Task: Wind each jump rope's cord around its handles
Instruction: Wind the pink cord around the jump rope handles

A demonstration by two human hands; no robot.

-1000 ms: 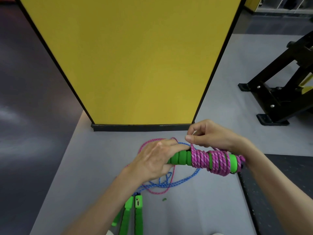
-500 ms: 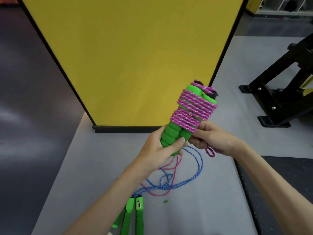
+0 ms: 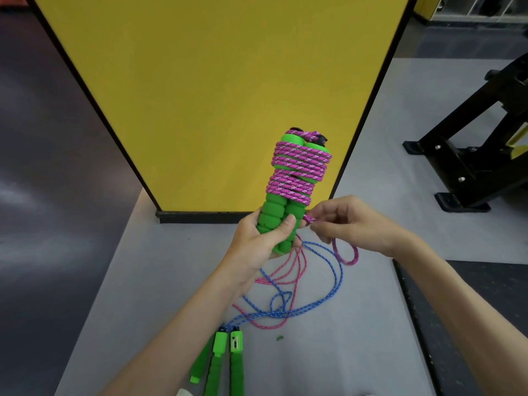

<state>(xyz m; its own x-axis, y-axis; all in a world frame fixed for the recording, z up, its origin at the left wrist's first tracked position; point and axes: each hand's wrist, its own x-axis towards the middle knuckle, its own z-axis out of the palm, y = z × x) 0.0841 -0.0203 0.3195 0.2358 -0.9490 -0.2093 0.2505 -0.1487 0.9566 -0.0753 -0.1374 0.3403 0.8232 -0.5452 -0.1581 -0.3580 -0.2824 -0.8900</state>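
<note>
The left hand (image 3: 257, 244) grips the paired green handles (image 3: 275, 215) by their lower ends, held upright. Purple cord (image 3: 297, 172) wraps their upper half. Just right of them, the right hand (image 3: 351, 221) pinches the cord's loose end, a loop (image 3: 347, 257) dangling below.

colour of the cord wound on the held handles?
The cord is magenta-pink with pale flecks, on green handles; head view.

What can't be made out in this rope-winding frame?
- Head view: the left hand covers part of the two green foam handles.
- Head view: the right hand hides how the end of the purple braided cord is fastened.
- Head view: the bottom edge cuts off the green plastic handles.
- Head view: the tiny green scrap is too small to identify.
</note>
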